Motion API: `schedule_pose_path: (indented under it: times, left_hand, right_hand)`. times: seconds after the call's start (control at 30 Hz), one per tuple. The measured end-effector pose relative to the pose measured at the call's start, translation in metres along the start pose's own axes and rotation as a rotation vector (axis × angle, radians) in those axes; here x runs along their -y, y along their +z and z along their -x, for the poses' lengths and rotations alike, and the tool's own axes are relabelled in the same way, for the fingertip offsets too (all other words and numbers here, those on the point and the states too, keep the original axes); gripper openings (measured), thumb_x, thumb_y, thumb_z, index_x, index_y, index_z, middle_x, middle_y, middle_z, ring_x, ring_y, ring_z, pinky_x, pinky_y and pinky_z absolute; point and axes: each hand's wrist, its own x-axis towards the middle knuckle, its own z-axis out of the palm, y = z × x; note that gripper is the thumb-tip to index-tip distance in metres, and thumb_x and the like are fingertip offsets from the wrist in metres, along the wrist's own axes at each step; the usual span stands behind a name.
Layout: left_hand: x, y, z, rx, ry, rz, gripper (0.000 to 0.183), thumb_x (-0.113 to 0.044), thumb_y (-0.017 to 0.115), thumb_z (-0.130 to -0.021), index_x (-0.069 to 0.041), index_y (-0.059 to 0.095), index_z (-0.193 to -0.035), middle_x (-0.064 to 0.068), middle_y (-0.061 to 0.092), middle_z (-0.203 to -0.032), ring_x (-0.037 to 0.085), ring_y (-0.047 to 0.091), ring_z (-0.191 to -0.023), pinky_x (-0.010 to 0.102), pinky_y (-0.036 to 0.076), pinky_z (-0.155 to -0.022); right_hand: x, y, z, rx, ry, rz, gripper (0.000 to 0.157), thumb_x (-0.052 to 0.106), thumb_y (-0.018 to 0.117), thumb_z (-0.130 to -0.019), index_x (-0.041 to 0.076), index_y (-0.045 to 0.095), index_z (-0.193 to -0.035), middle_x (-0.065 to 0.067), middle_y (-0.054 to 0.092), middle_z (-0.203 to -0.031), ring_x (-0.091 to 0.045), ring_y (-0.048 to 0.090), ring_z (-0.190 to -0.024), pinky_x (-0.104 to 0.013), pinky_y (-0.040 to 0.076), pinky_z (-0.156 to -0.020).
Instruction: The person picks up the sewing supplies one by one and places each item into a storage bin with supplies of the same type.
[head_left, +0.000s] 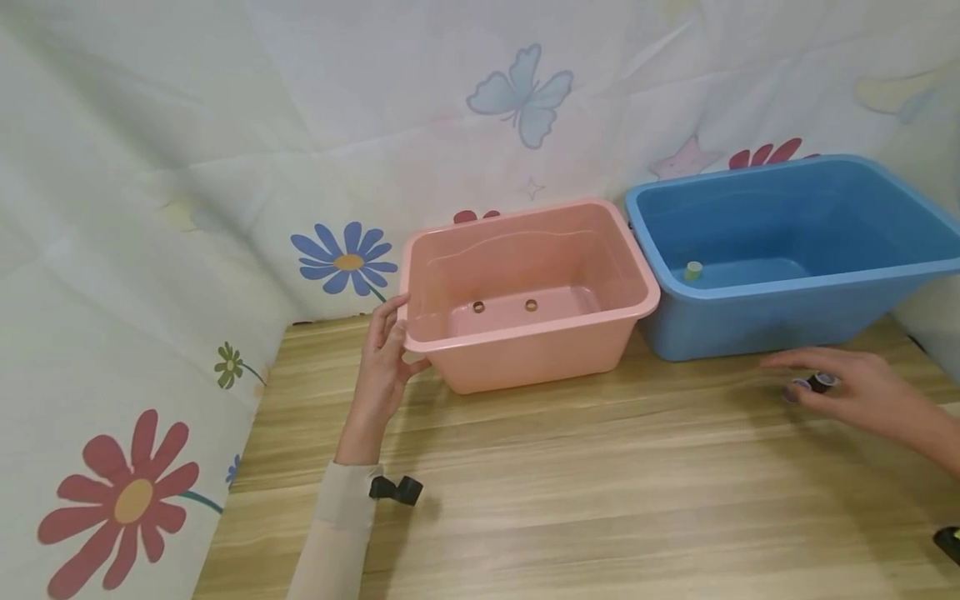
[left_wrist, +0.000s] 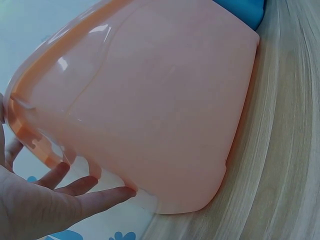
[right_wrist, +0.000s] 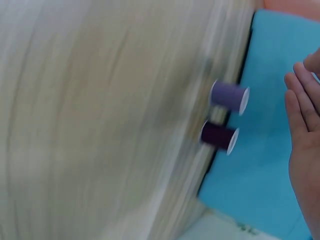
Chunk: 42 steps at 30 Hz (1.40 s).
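Observation:
My left hand [head_left: 384, 367] holds the left end of the pink tub [head_left: 532, 358], with fingers at its rim. Seen from the left wrist, several fingertips [left_wrist: 127, 192] touch the tub's wall below the rim. My right hand [head_left: 862, 392] hovers over two thread spools in front of the blue tub [head_left: 735, 329], its fingers extended. One spool is purple [right_wrist: 229, 97]; the other is dark maroon [right_wrist: 218, 136]. Both stand side by side on the table, and the right wrist view shows the hand apart from them.
Two small brownish round things, one on the left [head_left: 478, 307] and one on the right [head_left: 531, 305], lie in the pink tub. A light green spool-like piece [head_left: 693, 271] is in the blue tub. Behind both tubs hangs a patterned cloth [head_left: 360, 108]. The wooden table [head_left: 570, 483] extends in front.

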Motion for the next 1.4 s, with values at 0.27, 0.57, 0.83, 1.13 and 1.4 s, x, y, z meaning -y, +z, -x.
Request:
schedule_pose_path:
  times: [0.27,0.57,0.83,1.13,1.4]
  left_hand:
    - [0.000,0.000,0.001,-0.010,-0.003,0.003,0.038,-0.022,0.048,-0.108,-0.022,0.046,-0.146,0.003,0.041,-0.155,0.042,0.044,-0.134,0.061,0.054,-0.088]
    - [-0.003,-0.003,0.001,-0.014,-0.019,-0.008,0.039,-0.024,0.050,-0.108,-0.023,0.045,-0.146,0.003,0.041,-0.154,0.047,0.039,-0.138,0.060,0.054,-0.089]
    - [-0.001,-0.001,0.000,-0.010,-0.016,0.005,0.038,-0.025,0.050,-0.108,-0.024,0.047,-0.145,0.004,0.041,-0.155,0.048,0.039,-0.138,0.058,0.056,-0.087]
    - [-0.001,0.000,-0.001,-0.017,-0.019,0.002,0.038,-0.024,0.049,-0.108,-0.025,0.047,-0.145,0.005,0.040,-0.154,0.050,0.037,-0.139,0.057,0.056,-0.087]
    - [0.000,0.002,0.000,-0.012,-0.020,0.003,0.038,-0.023,0.050,-0.107,-0.024,0.046,-0.145,0.006,0.041,-0.154,0.049,0.038,-0.139,0.062,0.053,-0.089]
  right_hand:
    - [-0.025,-0.004,0.018,0.008,0.014,0.058,0.058,0.016,0.090,-0.072,0.016,0.070,-0.127,-0.013,0.073,-0.116,-0.012,0.066,-0.063,-0.028,0.048,-0.053]
    - [-0.048,-0.002,0.036,-0.001,0.089,0.079,0.087,0.029,0.092,-0.067,0.062,0.043,-0.131,-0.028,0.072,-0.107,-0.027,0.068,-0.065,-0.032,0.052,-0.056]
    - [-0.058,-0.003,0.043,0.043,0.278,-0.008,0.055,0.028,0.088,-0.078,0.033,0.067,-0.128,-0.039,0.064,-0.114,-0.053,0.066,-0.086,-0.050,0.056,-0.068]
    - [-0.066,0.003,0.039,0.039,0.332,0.069,0.053,0.031,0.086,-0.080,0.000,0.071,-0.121,-0.035,0.067,-0.113,-0.025,0.065,-0.069,-0.040,0.052,-0.058]
    - [-0.068,0.008,0.038,0.048,0.345,0.083,0.052,0.031,0.086,-0.079,-0.002,0.072,-0.116,-0.034,0.069,-0.105,-0.031,0.067,-0.072,-0.036,0.049,-0.056]
